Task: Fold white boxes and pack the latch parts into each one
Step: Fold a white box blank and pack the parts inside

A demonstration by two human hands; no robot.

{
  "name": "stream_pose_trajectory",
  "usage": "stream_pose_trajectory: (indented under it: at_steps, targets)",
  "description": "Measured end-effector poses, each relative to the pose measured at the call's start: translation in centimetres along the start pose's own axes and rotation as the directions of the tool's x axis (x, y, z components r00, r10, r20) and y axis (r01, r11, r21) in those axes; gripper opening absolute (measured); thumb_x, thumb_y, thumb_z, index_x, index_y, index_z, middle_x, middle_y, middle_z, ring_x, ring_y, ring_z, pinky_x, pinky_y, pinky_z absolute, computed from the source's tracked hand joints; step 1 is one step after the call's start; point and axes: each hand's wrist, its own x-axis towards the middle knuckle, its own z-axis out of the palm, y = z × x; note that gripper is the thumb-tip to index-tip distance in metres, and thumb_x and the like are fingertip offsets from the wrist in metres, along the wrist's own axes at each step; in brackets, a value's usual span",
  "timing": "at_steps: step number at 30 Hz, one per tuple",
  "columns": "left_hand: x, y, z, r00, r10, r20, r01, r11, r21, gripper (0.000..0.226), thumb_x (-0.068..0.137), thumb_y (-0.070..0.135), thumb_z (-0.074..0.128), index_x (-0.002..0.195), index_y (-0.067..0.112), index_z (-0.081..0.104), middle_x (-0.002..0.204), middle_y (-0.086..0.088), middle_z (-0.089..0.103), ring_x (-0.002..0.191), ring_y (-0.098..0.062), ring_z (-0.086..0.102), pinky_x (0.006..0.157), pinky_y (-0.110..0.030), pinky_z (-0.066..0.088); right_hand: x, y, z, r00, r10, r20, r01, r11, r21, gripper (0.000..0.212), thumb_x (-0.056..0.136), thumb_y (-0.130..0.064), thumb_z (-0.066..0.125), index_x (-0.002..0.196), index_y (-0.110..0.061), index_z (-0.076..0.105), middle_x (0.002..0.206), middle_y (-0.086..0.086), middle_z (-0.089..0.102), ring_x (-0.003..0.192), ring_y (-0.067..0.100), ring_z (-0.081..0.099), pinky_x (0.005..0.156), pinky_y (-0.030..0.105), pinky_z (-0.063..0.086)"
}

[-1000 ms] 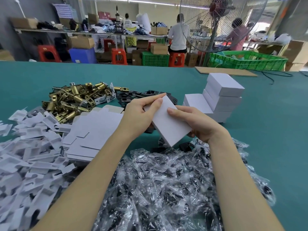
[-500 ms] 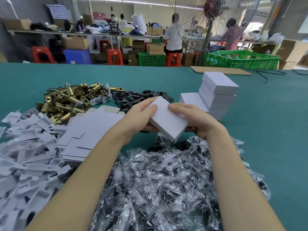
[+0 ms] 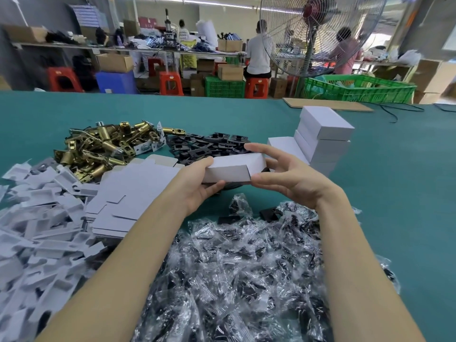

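Both hands hold a closed white box (image 3: 232, 167) level above the green table (image 3: 394, 193). My left hand (image 3: 197, 186) grips its left end, thumb on top. My right hand (image 3: 288, 176) grips its right end with fingers spread over the far edge. Behind it stands a stack of closed white boxes (image 3: 323, 137). A pile of brass latch bolts (image 3: 98, 149) lies at the back left, black strike plates (image 3: 207, 144) beside it. Flat white box blanks (image 3: 130, 198) lie left of my left wrist. Small black parts in clear bags (image 3: 246, 267) are heaped between my forearms.
White card inserts (image 3: 37, 223) are heaped at the left. A cardboard sheet (image 3: 328, 104) and a black cable (image 3: 404, 109) lie at the table's far edge. A standing fan (image 3: 318, 33), a green crate (image 3: 357, 90) and seated people are beyond the table.
The white box has turned from a tilted, face-up hold to lying level with its long side toward me, and it has moved a little farther from me. Both hands shifted to its ends.
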Motion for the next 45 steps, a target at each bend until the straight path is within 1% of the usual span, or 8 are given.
stream_pose_trajectory:
  at_steps: [7,17,21,25,33,39,43,45]
  targets:
    - [0.1,-0.1,-0.3,1.000,-0.013,-0.014,0.012,0.999,-0.045,0.010,0.105,0.016,0.053,0.099,0.007,0.055,0.119,-0.021,0.060,0.092,-0.032,0.067,0.043,-0.020,0.052,1.2,0.6,1.2,0.982,-0.129,-0.136,0.113,0.987,-0.118,0.045,0.068,-0.022,0.092,0.110,-0.030,0.076,0.102,0.002,0.078,0.094,0.022,0.075,0.084,0.030,0.060]
    - [0.8,-0.6,-0.6,0.985,0.085,-0.147,-0.090,0.996,-0.029,0.013,0.105,0.021,0.050,0.115,0.014,0.055,0.125,-0.012,0.057,0.098,-0.024,0.062,0.047,-0.023,0.055,1.4,0.5,1.4,0.995,0.009,-0.096,-0.035,0.961,-0.274,0.065,0.080,-0.025,0.088,0.136,-0.039,0.058,0.116,0.002,0.073,0.098,0.018,0.075,0.078,0.030,0.062]
    - [1.0,-0.7,-0.7,0.981,0.137,-0.134,-0.134,0.991,0.028,0.016,0.105,0.022,0.045,0.097,0.024,0.058,0.116,-0.005,0.060,0.097,-0.020,0.061,0.048,-0.024,0.055,1.6,-0.2,1.4,0.986,-0.005,-0.169,-0.085,0.853,-0.514,0.071,0.074,-0.039,0.091,0.136,-0.038,0.057,0.123,-0.017,0.061,0.087,0.008,0.071,0.073,0.024,0.058]
    - [1.2,-0.9,-0.6,0.974,0.195,-0.118,-0.185,0.979,0.087,0.018,0.107,0.020,0.040,0.114,0.025,0.056,0.118,-0.002,0.056,0.101,-0.020,0.059,0.049,-0.024,0.055,1.7,-0.5,1.4,0.983,-0.048,-0.180,-0.072,0.792,-0.607,0.067,0.068,-0.048,0.090,0.127,-0.054,0.058,0.118,-0.018,0.061,0.078,0.008,0.065,0.082,0.031,0.056]
    - [0.5,-1.1,-0.4,0.962,0.266,0.064,-0.266,0.964,-0.009,0.023,0.106,0.037,0.049,0.124,0.028,0.061,0.127,-0.005,0.063,0.112,-0.024,0.066,0.068,-0.027,0.060,1.5,-0.1,1.3,0.959,-0.095,-0.266,-0.106,0.751,-0.651,0.054,0.071,-0.030,0.090,0.115,-0.037,0.060,0.108,-0.015,0.061,0.083,0.009,0.073,0.077,0.031,0.059]
    - [0.4,-0.8,-0.2,0.931,0.299,0.209,-0.225,0.922,-0.315,0.054,0.105,0.035,0.055,0.151,0.012,0.038,0.147,-0.013,0.049,0.112,-0.032,0.071,0.098,-0.042,0.057,2.0,1.1,1.4,0.759,-0.327,-0.563,0.030,0.881,-0.472,0.031,0.072,-0.017,0.085,0.080,-0.026,0.057,0.079,-0.017,0.073,0.072,0.005,0.073,0.057,0.017,0.049]
    - [0.7,-1.2,-0.7,0.956,0.234,0.179,-0.181,0.946,-0.267,0.045,0.104,0.036,0.054,0.137,0.005,0.051,0.143,-0.013,0.052,0.108,-0.031,0.073,0.092,-0.040,0.058,2.6,2.2,1.4,0.518,-0.368,-0.772,-0.006,0.901,-0.434,0.024,0.070,-0.021,0.079,0.070,-0.021,0.055,0.079,0.003,0.074,0.085,0.008,0.067,0.068,0.021,0.051]
    - [0.9,-1.4,-1.0,0.965,0.198,0.171,-0.152,0.957,-0.249,0.041,0.104,0.037,0.054,0.129,0.005,0.057,0.137,-0.013,0.058,0.105,-0.030,0.074,0.087,-0.038,0.060,2.5,2.4,1.1,0.405,-0.375,-0.834,-0.032,0.905,-0.423,0.019,0.071,-0.020,0.076,0.068,-0.018,0.058,0.077,0.007,0.072,0.098,-0.008,0.051,0.066,0.005,0.041]
